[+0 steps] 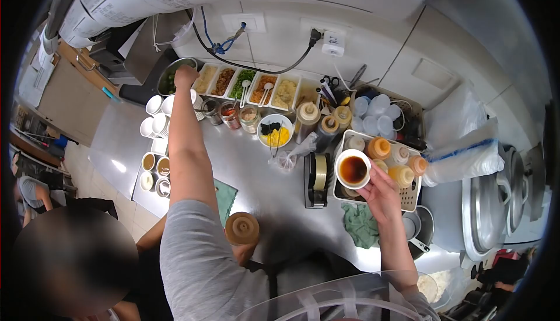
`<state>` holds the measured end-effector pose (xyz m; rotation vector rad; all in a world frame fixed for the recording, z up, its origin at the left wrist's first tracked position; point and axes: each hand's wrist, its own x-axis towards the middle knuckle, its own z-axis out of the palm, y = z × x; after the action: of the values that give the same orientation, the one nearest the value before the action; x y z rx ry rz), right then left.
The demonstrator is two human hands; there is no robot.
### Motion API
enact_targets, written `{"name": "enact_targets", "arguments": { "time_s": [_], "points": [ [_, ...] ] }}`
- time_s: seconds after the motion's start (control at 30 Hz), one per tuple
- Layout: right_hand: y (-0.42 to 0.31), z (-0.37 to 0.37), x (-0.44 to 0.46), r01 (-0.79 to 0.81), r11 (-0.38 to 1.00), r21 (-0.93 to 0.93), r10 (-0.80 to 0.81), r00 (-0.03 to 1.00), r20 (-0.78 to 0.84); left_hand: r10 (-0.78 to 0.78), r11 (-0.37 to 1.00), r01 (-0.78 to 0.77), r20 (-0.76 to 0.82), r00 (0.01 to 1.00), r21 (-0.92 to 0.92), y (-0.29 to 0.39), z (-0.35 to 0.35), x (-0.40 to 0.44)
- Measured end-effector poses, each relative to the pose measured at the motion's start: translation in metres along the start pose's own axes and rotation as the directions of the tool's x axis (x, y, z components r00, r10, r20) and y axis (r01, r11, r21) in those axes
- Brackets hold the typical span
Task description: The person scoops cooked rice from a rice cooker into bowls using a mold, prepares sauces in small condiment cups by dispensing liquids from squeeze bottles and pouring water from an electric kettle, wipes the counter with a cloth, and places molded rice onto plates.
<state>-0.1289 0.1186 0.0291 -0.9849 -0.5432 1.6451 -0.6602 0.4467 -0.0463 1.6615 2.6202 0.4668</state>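
The metal bowl (182, 62) of green pieces lies directly beneath the left hand (186, 78), the nearer hand, whose finger closure cannot be determined; the right hand (382, 193) pinches the white sauce cup (353, 170), well apart rightward.

Left hand (186, 77) stretched forward (arm (189, 158) almost straight); right hand (382, 195) gripping.

White cup (339, 176), dark brown liquid (353, 170) inside
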Motion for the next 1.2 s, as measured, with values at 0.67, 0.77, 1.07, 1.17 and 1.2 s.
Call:
{"name": "enact_targets", "arguments": {
  "time_s": [0.67, 0.77, 1.07, 1.17, 1.2],
  "points": [
    [0.024, -0.013, -0.024, 0.011, 0.998, -0.064, 0.003, 0.978, 0.211, 0.833, 0.550, -0.557, 0.357, 0.423, -0.623, 0.216, -0.204, -0.339],
    [0.023, -0.016, -0.038, 0.037, 0.999, -0.036, -0.026, 0.966, 0.256, 0.936, 0.342, -0.678, 0.302, 0.183, -0.651, 0.239, -0.179, -0.377],
    [0.017, -0.039, -0.064, 0.079, 0.995, -0.064, -0.067, 0.981, 0.180, 0.900, 0.394, -0.851, 0.335, 0.279, -0.347, 0.256, -0.148, -0.432],
    [0.014, -0.042, -0.070, 0.085, 0.995, -0.047, -0.074, 0.977, 0.199, 0.949, 0.311, -0.891, 0.163, 0.271, -0.332, 0.254, -0.168, -0.437],
    [0.013, -0.043, -0.071, 0.081, 0.996, -0.044, -0.071, 0.978, 0.197, 0.945, 0.327, -0.875, 0.126, 0.302, -0.356, 0.254, -0.190, -0.445]
  ]
}}
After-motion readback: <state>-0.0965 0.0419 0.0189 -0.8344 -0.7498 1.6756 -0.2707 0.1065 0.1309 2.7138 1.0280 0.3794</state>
